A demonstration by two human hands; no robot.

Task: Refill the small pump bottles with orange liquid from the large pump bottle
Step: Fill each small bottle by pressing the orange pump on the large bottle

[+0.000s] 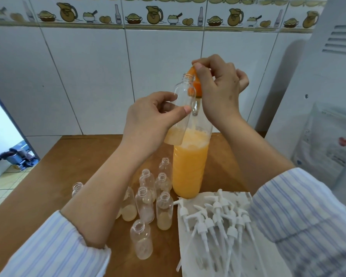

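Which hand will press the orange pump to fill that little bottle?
Probably the right hand: it already grips the orange pump head on the large bottle, while the left hand holds the small bottle.

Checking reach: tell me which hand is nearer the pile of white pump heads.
Right. The right hand is up at the large bottle's orange pump, above the pump heads; the left hand holds a small bottle farther left.

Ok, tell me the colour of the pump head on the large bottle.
Orange pump head, mostly under the right hand; head view.
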